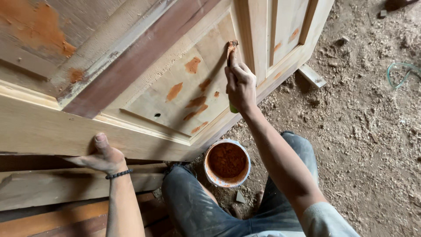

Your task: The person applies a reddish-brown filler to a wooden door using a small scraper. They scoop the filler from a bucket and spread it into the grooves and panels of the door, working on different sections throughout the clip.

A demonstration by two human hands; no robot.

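Sawdust floor [372, 145]. Right hand [240, 83] clenched on tool [232, 46], tip against door [184, 83]; left hand [104, 157] grips door edge; putty tub [227, 163] below.

Unfinished wooden panelled door [184, 87] is standing on edge, tilted, its recessed panel carrying several orange-brown filler patches. A small filler-smeared tool [231, 47] is pressing against the panel's upper right edge, its green handle end showing below.
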